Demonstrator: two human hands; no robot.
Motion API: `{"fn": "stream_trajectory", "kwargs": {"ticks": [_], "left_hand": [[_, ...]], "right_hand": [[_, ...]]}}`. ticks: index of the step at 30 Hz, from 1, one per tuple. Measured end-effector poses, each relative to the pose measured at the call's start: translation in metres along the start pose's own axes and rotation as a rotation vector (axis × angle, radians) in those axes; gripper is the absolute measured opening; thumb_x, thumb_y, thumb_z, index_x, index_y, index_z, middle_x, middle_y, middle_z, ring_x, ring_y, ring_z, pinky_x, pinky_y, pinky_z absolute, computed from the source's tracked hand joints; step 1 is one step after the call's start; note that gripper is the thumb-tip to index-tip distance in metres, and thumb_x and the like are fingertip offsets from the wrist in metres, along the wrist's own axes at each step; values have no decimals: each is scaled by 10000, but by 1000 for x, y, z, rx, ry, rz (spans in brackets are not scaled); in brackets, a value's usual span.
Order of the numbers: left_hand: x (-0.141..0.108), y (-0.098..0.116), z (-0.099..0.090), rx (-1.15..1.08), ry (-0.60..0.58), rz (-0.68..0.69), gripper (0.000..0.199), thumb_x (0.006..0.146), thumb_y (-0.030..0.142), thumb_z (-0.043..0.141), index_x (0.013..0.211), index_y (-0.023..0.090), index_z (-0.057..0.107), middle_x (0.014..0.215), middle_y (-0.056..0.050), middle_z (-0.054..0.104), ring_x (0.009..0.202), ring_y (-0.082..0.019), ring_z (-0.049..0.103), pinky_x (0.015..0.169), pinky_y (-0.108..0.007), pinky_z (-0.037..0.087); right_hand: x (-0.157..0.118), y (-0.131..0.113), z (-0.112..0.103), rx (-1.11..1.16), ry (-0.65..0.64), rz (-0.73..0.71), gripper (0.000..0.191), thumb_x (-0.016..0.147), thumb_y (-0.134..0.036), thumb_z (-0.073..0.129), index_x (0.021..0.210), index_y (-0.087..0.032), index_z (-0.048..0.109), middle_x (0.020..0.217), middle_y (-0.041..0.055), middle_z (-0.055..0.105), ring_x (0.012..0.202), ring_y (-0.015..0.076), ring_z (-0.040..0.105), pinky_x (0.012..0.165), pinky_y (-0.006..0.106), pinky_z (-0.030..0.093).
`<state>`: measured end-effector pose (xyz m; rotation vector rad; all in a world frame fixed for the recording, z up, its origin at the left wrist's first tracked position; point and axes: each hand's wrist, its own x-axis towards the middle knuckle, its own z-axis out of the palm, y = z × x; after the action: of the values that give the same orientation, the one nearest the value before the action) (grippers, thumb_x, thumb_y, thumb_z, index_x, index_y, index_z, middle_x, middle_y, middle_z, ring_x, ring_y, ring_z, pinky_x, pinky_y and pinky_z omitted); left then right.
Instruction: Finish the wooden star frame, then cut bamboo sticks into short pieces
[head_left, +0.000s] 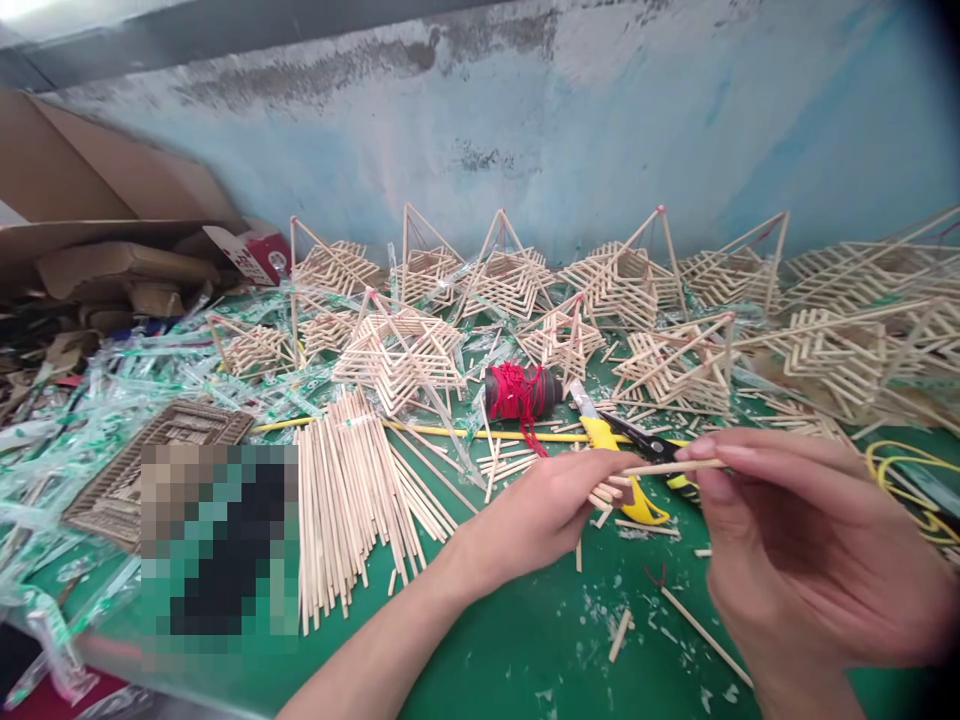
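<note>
My left hand is closed around several short wooden sticks, whose ends poke out below its fingers. One thin stick runs level from the left fingertips to my right hand, which pinches its other end between thumb and fingers. Under and behind the hands lie a yellow-handled cutter and a black tool. A black spool wound with red cord rests just beyond my left hand. To the left of my left hand, a fanned bundle of long sticks lies on the green table.
Several star-shaped stick frames stand in rows along the blue wall. Plastic wrappers and a woven square piece lie at left, near cardboard boxes. Yellow cord is coiled at right. Cut stick pieces are scattered in front.
</note>
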<state>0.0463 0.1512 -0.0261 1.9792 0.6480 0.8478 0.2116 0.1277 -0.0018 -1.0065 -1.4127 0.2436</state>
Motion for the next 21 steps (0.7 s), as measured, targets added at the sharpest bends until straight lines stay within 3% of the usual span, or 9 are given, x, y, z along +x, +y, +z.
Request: {"fn": "stream_trajectory", "kwargs": {"ticks": [3, 5, 8, 12, 17, 21], "left_hand": [[1, 0, -3, -128, 6, -92, 291, 1006, 158, 389, 1133, 82, 640, 1017, -141, 719, 970, -197, 693, 874, -269, 523], [2, 1, -5, -233, 21, -127, 262, 1011, 208, 431, 1073, 95, 659, 965, -122, 722, 931, -188, 699, 855, -258, 524], [2, 3, -6, -361, 35, -134, 236, 997, 239, 491, 1076, 109, 672, 931, -101, 728, 895, -181, 706, 846, -260, 534], [2, 4, -4, -324, -5, -110, 245, 984, 160, 483, 1082, 140, 706, 931, -63, 733, 877, -150, 698, 838, -221, 524], [2, -1, -2, -264, -31, -146, 301, 976, 131, 467, 1204, 153, 662, 914, -40, 721, 870, -134, 690, 801, -193, 517], [3, -2, -5, -287, -66, -215, 275, 954, 132, 495, 1159, 154, 676, 932, -40, 732, 886, -155, 686, 808, -222, 521]], "right_hand": [[-4, -3, -1, 122, -133, 213, 288, 840, -163, 702, 1104, -269, 654, 907, 17, 694, 764, 178, 675, 667, 340, 588], [-5, -4, -1, 127, -174, 275, 230, 856, -149, 670, 1059, -256, 665, 901, 23, 685, 770, 179, 670, 674, 340, 575], [-4, -3, 0, 72, -149, 132, 333, 839, -49, 647, 1068, -288, 689, 931, 3, 682, 832, 163, 656, 739, 334, 549], [-3, 2, 4, 69, -153, -145, 569, 810, 67, 626, 1246, -297, 657, 1001, 0, 697, 903, 159, 650, 796, 339, 532], [-3, 9, 8, 103, -299, -128, 421, 817, 72, 630, 1119, -217, 682, 997, 27, 692, 890, 140, 645, 788, 295, 536], [-1, 13, 7, 146, -390, -111, 348, 847, 52, 609, 1076, -205, 660, 970, 34, 670, 908, 136, 635, 755, 264, 528]]}}
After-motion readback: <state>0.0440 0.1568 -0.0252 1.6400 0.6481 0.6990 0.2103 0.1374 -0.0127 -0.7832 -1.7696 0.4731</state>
